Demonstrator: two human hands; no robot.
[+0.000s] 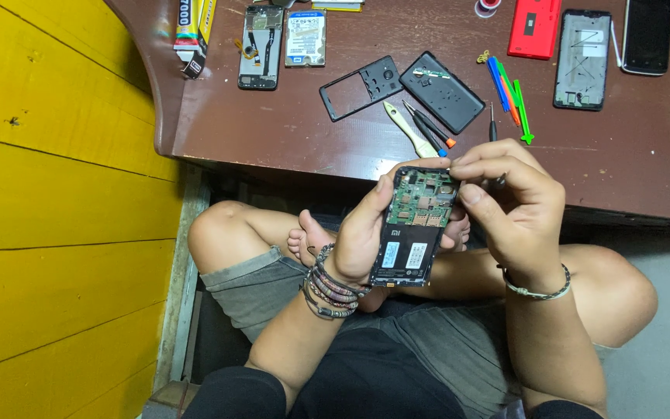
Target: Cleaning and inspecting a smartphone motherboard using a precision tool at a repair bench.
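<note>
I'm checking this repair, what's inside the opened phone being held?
Inside the opened phone: a green circuit board with metal shields above, two white labels on black below. The left hand and right hand cover its edges.

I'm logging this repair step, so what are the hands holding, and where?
The left hand grips a black opened smartphone with an exposed green circuit board by its long edges. The right hand's fingers pinch at its top corner.

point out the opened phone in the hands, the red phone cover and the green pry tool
opened phone [416, 225], head view, on its circuit board
red phone cover [535, 27], head view, its middle
green pry tool [523, 115], head view, its shaft
</note>
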